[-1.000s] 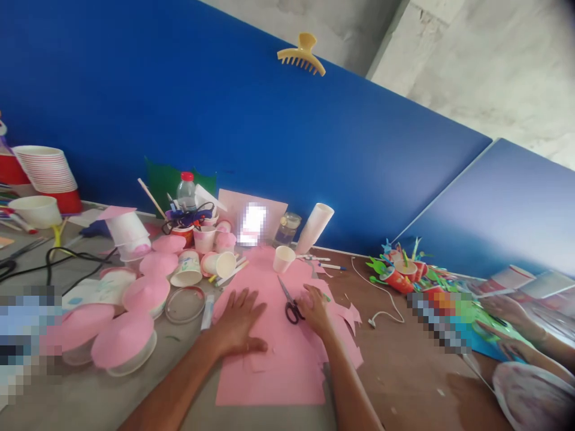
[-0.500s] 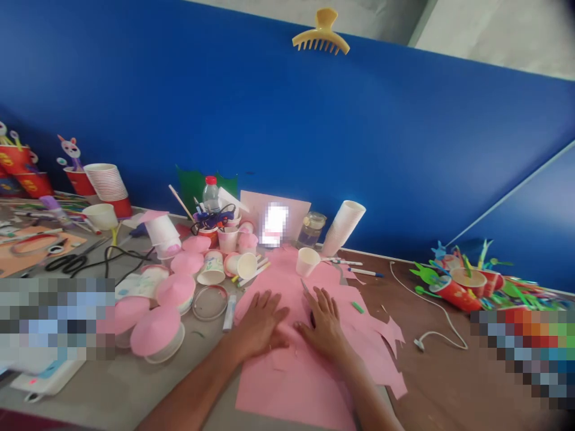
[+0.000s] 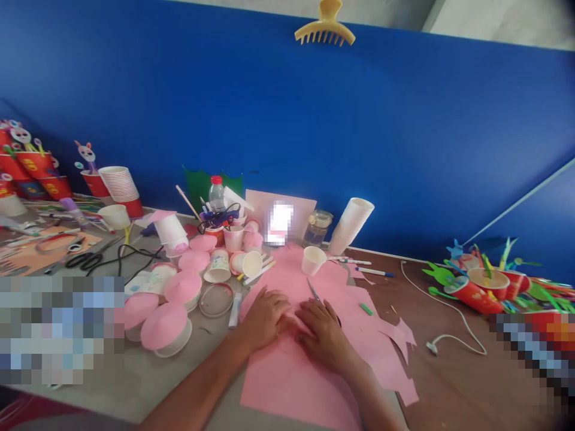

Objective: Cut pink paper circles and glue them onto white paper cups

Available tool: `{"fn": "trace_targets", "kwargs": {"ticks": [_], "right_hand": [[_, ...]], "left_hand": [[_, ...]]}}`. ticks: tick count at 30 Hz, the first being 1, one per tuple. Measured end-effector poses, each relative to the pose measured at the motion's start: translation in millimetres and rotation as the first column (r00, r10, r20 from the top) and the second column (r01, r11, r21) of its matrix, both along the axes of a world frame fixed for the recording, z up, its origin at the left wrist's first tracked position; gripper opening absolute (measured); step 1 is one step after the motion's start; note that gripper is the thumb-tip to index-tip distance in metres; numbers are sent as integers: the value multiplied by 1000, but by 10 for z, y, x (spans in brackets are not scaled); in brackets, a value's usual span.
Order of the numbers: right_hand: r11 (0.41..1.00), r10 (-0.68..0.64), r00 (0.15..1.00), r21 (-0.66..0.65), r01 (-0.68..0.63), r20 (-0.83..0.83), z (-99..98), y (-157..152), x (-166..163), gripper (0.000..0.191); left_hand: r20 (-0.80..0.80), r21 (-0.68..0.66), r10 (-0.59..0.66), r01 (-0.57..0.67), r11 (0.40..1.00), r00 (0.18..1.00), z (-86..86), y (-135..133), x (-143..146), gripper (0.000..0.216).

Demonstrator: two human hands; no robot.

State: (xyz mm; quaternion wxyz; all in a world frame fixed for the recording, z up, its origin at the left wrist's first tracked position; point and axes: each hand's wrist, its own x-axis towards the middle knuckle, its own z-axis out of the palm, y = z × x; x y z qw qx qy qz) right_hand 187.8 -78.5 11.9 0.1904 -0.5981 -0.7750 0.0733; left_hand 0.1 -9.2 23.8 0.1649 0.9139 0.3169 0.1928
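My left hand [image 3: 268,314] rests on pink paper [image 3: 305,383], its fingers bent and drawn together over a small pink edge beside the thumb. Opposite it, my right hand [image 3: 324,332] lies on the same paper with fingers slightly bent and apart. A pair of scissors [image 3: 313,289] pokes out from beneath the right fingers; the handles are mostly covered. Just beyond the hands stands a white paper cup [image 3: 314,261]. What lies under both palms is hidden.
Left are cups with pink cone tops [image 3: 164,326], a tape roll [image 3: 216,300] and black scissors [image 3: 84,260]. Behind stand a lit phone [image 3: 279,222], a glass jar [image 3: 318,227] and stacked cups [image 3: 352,225]. A white cable [image 3: 449,311] and red cups [image 3: 476,293] lie right.
My hands have gone from flat and spread to more bent, and the left fingers have closed together. More of the scissors' blades shows. The whole view has shifted slightly.
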Motion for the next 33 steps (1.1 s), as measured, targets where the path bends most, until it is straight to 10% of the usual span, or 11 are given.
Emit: {"fn": "trace_targets", "kwargs": {"ticks": [10,21,24,27,33], "right_hand": [[995,71,987,77,-60,-145,54,14,49,28],[970,237,970,-36,-238,-50,91,-80,-68,55],[975,205,965,121,-187,-164,126,-58,-22,45],[966,176,928,238,-100,-327,188,-34,71,29],[982,184,919,32,-184,-349,280,-87,88,30]], "left_hand": [[320,130,296,-351,927,900,187,239,-245,24],[440,87,319,-393,915,839,179,308,-272,25],[472,72,327,-405,912,819,282,265,-259,25],[459,47,348,-413,909,818,402,201,-252,25],[230,107,416,-448,888,880,490,29,-392,27]]}}
